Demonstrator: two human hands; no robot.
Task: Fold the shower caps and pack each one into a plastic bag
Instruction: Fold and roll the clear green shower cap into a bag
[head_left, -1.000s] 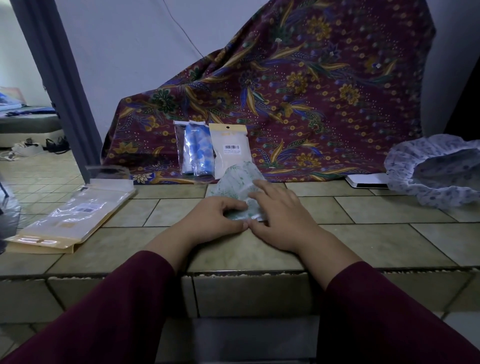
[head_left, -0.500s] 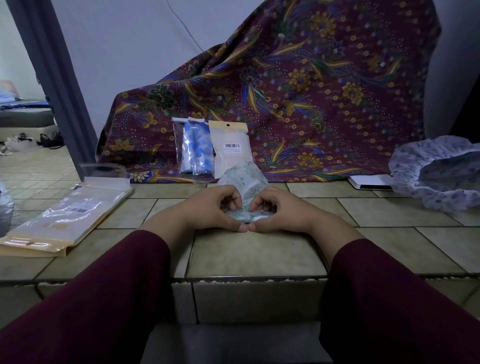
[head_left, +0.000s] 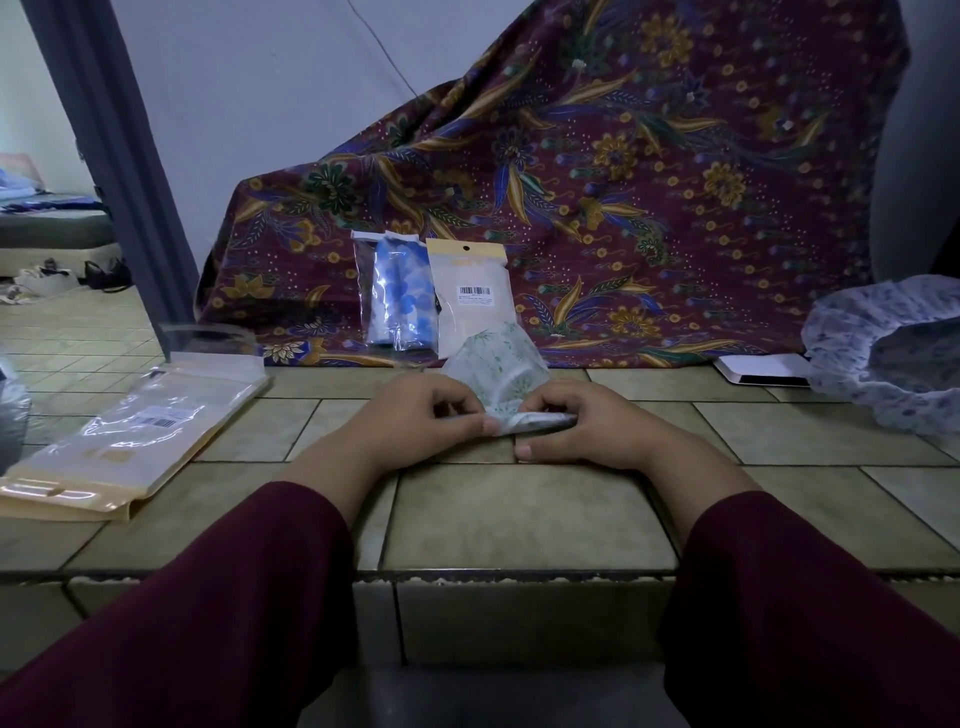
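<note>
We have the shower cap (head_left: 498, 364) mid-ledge, under both our hands: left hand (head_left: 415, 421) on its left end, right hand (head_left: 587, 426) on its right. Behind it two packed bags (head_left: 400, 296) lean on the draped cloth (head_left: 623, 182) along the tiled ledge's (head_left: 519, 514) back edge. A stack of plastic bags (head_left: 135, 441) lies toward the left edge; another shower cap (head_left: 883, 353) sits at the right edge.

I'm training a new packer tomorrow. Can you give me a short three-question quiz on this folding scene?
1. True or false: both hands grip the green-print shower cap.
2. Which packed bag leans against the patterned cloth with its barcode showing? A: the blue one; B: the beige one.
3. Where does the stack of empty bags lie, by the left hand or the right hand?

Key: 1 true; 2 B; 3 left hand.
</note>
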